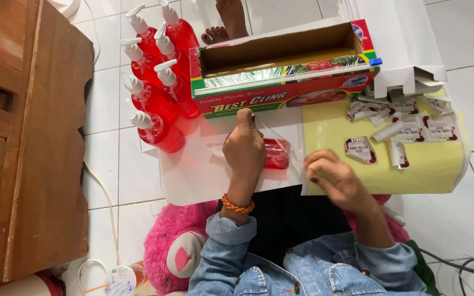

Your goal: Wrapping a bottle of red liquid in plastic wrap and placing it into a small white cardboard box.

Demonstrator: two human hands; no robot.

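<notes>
Left hand fingers pinch cling film over the red bottle lying sideways, long axis left-right; right hand fingers pinch its edge.

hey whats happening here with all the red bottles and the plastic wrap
A person sitting on the floor is wrapping a red bottle that lies on its side on a white board. The left hand presses down on the bottle and the clear wrap drawn from the cling film box. The right hand pinches the film's edge beside it. A cluster of red pump bottles stands to the left of the box, and small labels lie scattered on a yellow sheet.
</notes>
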